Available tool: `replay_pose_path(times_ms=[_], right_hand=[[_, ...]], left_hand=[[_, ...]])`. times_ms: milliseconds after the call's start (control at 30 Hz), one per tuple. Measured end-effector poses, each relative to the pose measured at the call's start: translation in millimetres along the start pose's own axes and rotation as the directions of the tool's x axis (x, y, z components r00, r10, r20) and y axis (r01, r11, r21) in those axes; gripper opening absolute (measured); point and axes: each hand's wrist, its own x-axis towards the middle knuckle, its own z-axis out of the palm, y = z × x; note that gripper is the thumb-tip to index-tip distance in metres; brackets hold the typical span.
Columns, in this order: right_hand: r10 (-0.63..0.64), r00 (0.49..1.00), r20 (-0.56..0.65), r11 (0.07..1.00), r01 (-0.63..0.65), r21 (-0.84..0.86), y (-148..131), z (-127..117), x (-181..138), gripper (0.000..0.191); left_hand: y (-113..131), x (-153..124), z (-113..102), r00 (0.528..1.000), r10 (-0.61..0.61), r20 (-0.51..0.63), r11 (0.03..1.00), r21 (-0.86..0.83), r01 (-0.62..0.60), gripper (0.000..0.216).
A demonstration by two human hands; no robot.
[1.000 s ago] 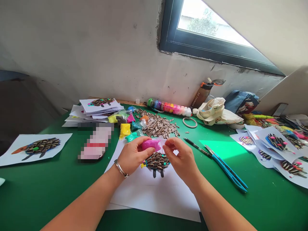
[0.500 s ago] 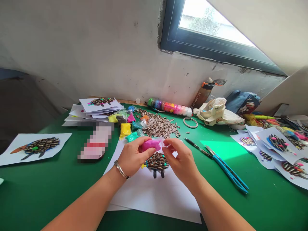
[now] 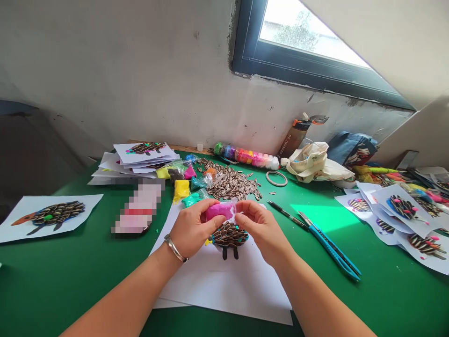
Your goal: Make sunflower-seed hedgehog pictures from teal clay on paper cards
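My left hand (image 3: 192, 225) is closed around a packet of magenta modelling clay (image 3: 216, 212) in clear plastic. The thumb and fingers of my right hand (image 3: 258, 227) pinch the loose clear edge of that wrapper. Both hands hover over white paper (image 3: 224, 288). On the sheet, below the packet, a small animal figure (image 3: 229, 236) is made of striped sunflower seeds, with two black legs, some green dots and a yellow bit at its left. My hands hide its upper part.
Behind my hands lie a heap of sunflower seeds (image 3: 235, 182) and clay packets, among them a yellow packet (image 3: 181, 190). A pen (image 3: 287, 214) and a blue cutter (image 3: 329, 248) are at right. Finished pictures (image 3: 145, 154) are stacked at left; a tape roll (image 3: 277, 178) lies behind.
My right fingers have shifted slightly and bunched up the wrapper's edge, which now shows whitish and crumpled. My left hand keeps its hold on the packet.
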Motion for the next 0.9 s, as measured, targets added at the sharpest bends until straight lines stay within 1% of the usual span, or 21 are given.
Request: replay_pose_path(times_ms=[67, 100, 200, 267, 300, 333, 467, 567, 633, 733, 800, 900], right_hand=[[-0.002, 1.000, 0.005, 1.000, 0.002, 0.014, 2, 1, 0, 0.018], [-0.034, 0.999, -0.011, 0.999, 0.034, 0.006, 3, 2, 0, 0.017], [-0.212, 0.975, -0.072, 0.977, 0.209, -0.050, 3, 4, -2, 0.012], [-0.317, 0.946, -0.070, 0.947, 0.312, -0.079, 2, 4, -3, 0.006], [-0.346, 0.937, -0.055, 0.937, 0.341, -0.082, 1, 3, -4, 0.004], [-0.358, 0.933, -0.034, 0.932, 0.354, -0.079, 1, 2, -4, 0.006], [-0.361, 0.930, 0.074, 0.929, 0.365, -0.064, 1, -6, -2, 0.026], [-0.405, 0.901, 0.158, 0.904, 0.420, -0.076, 1, -12, 1, 0.031], [-0.439, 0.878, 0.188, 0.875, 0.466, -0.131, -1, -13, 1, 0.031], [-0.483, 0.854, 0.196, 0.820, 0.519, -0.242, -4, -12, 1, 0.028], [-0.491, 0.851, 0.186, 0.800, 0.525, -0.289, -5, -11, 0, 0.023], [-0.482, 0.866, 0.134, 0.802, 0.498, -0.331, -4, -7, -1, 0.014]], left_hand=[[0, 0, 0, 1.000, -0.005, 0.008, 1.000, -0.005, 0.005, 0.038], [1, 0, 0, 1.000, -0.004, 0.017, 1.000, -0.020, 0.005, 0.037], [2, 0, 0, 0.999, 0.000, 0.032, 0.996, -0.086, 0.002, 0.036], [2, 0, -1, 0.999, -0.011, 0.040, 0.991, -0.131, 0.016, 0.037], [2, 1, -1, 0.998, -0.021, 0.051, 0.987, -0.157, 0.029, 0.038], [2, 1, -1, 0.997, -0.035, 0.066, 0.982, -0.184, 0.047, 0.040], [0, 2, -3, 0.991, -0.071, 0.114, 0.956, -0.277, 0.100, 0.045], [0, 2, -5, 0.989, -0.068, 0.132, 0.942, -0.317, 0.107, 0.046], [1, 2, -5, 0.986, -0.073, 0.150, 0.940, -0.319, 0.119, 0.046], [2, 1, -5, 0.986, -0.072, 0.153, 0.951, -0.287, 0.114, 0.045], [2, 1, -4, 0.985, -0.065, 0.159, 0.954, -0.281, 0.108, 0.043], [1, 1, -2, 0.983, -0.067, 0.173, 0.945, -0.304, 0.118, 0.041]])
